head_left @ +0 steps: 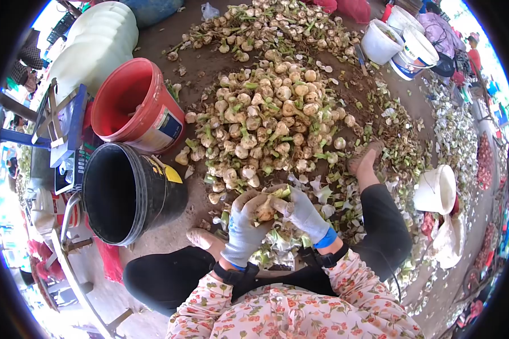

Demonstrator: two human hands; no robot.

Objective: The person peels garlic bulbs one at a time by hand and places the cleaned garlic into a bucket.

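Note:
In the head view a garlic bulb (265, 212) sits between my two gloved hands, above my lap. My left hand (246, 221) wraps its fingers round the bulb's left side. From the other side my right hand (303, 213) pinches the bulb and its loose greenish skin (280, 193); its fingertips are partly hidden. Both gloves are pale grey with blue cuffs. Just beyond my hands lies a large heap of untrimmed garlic bulbs (266, 113) with short stems. Peeled skins and leaf scraps (322, 192) cover the ground under and around my hands.
To my left stand a black bucket (169, 189) and a red bucket (167, 127). A small white bucket (435, 191) is at my right. Farther off are more white buckets (382, 42), a knife-like tool (361, 59) and a second garlic heap (271, 25).

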